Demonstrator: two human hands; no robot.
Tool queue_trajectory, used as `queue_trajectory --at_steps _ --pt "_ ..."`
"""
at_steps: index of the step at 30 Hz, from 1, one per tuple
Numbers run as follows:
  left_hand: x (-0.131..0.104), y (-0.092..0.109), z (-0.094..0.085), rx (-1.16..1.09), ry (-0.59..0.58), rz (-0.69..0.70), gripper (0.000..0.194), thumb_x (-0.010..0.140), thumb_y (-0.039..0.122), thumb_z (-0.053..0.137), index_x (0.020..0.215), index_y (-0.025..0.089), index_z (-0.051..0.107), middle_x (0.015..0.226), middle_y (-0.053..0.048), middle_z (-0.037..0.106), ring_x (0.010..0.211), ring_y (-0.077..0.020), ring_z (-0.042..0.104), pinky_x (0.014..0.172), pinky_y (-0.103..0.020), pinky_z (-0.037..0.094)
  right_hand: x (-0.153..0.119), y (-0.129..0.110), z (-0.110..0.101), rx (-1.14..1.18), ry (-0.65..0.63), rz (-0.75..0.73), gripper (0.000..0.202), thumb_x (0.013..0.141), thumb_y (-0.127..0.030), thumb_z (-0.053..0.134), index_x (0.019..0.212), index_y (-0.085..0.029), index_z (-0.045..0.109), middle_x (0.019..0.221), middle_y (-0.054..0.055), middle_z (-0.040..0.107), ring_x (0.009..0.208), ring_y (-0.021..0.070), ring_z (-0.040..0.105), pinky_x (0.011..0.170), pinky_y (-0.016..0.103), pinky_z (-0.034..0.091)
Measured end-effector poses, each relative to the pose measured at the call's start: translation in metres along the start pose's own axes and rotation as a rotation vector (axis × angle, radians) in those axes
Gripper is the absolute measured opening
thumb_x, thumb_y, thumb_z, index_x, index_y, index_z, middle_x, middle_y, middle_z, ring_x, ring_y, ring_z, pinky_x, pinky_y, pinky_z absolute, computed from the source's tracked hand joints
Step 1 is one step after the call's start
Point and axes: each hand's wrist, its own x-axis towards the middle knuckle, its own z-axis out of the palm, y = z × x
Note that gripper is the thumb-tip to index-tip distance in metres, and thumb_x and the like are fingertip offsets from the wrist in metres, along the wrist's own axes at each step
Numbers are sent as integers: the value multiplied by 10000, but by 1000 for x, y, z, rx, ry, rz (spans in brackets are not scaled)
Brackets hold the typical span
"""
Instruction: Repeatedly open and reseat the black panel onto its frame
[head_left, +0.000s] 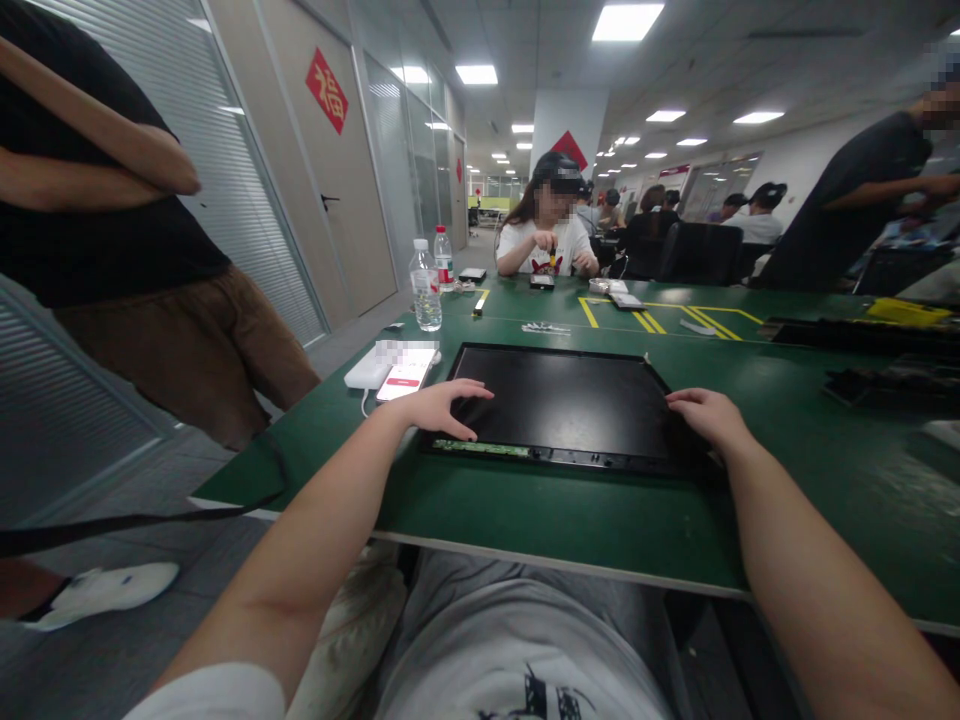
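Note:
A black flat display panel (562, 400) in a thin dark frame lies face up on the green table before me. Along its near edge, on the left, runs a bare green circuit strip (484, 449). My left hand (442, 407) rests at the panel's left side, thumb and fingers spread apart over its edge. At the opposite side, my right hand (705, 415) has its fingertips together on the right edge of the frame, pinching it; part of its grip is hidden.
A lit phone (407, 374) and a white box (371, 366) lie left of the panel, behind them two bottles (426, 290). Small metal pieces (546, 328) lie beyond it. Dark parts (892, 385) sit at right. A person (551, 225) works opposite; another (112, 200) stands at left.

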Motion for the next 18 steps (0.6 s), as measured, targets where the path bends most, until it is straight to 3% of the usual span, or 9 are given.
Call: queue_trajectory --at_steps 8,13,18 --pt "2 -4 0 10 7 85 713 572 347 965 1255 293 767 1509 -104 618 1439 -328 533 1213 -414 367 0 1 0 -32 15 -23 168 736 -253 691 841 -253 822 922 50 781 870 249 680 852 377 517" --pt "2 -9 0 125 -49 76 846 654 457 912 1432 252 649 1660 -148 429 1528 -355 403 1248 -456 308 -2 -2 -1 -34 -2 -2 190 741 -242 684 869 -241 825 934 50 784 861 235 679 820 353 511" --pt "6 -16 4 208 116 -67 679 800 498 756 1409 212 662 1639 -165 435 1507 -373 426 1238 -475 339 -4 -4 -2 -20 24 -9 170 722 -237 688 830 -243 819 901 52 783 805 228 678 773 348 521"
